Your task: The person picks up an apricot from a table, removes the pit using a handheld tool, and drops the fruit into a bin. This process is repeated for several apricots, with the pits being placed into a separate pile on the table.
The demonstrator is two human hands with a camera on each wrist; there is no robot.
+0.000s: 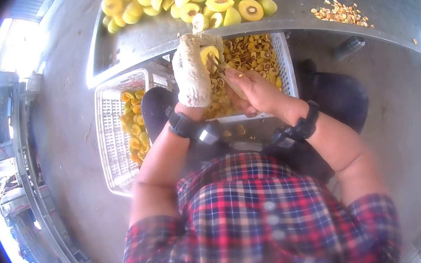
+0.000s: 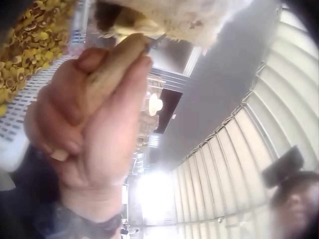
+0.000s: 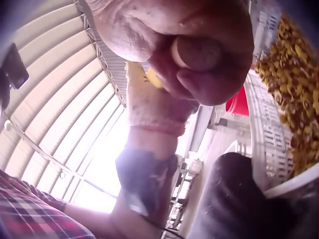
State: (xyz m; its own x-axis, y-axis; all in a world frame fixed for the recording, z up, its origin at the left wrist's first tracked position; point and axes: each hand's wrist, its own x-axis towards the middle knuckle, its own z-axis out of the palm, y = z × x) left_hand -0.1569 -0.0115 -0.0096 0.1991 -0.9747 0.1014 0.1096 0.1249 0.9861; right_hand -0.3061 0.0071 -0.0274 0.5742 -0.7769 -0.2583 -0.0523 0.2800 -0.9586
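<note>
My left hand (image 1: 192, 72), in a worn whitish glove, grips a yellow fruit piece (image 1: 209, 54) above the crate in the head view. My right hand (image 1: 257, 90) is bare and holds a tool by its wooden handle (image 2: 112, 74), its metal end against the fruit. In the left wrist view the right fingers wrap round that handle, and the glove (image 2: 199, 20) is at the top. The round handle end (image 3: 199, 53) pokes out of the right fist in the right wrist view, with the gloved hand (image 3: 154, 102) behind it.
Halved yellow-green fruits (image 1: 220, 2) are heaped on the metal table (image 1: 290, 12), with a scatter of small kernels (image 1: 344, 14) to their right. Below stand a white crate (image 1: 287, 65) of cut pieces and another white crate (image 1: 112, 134) at left, between and beside the knees.
</note>
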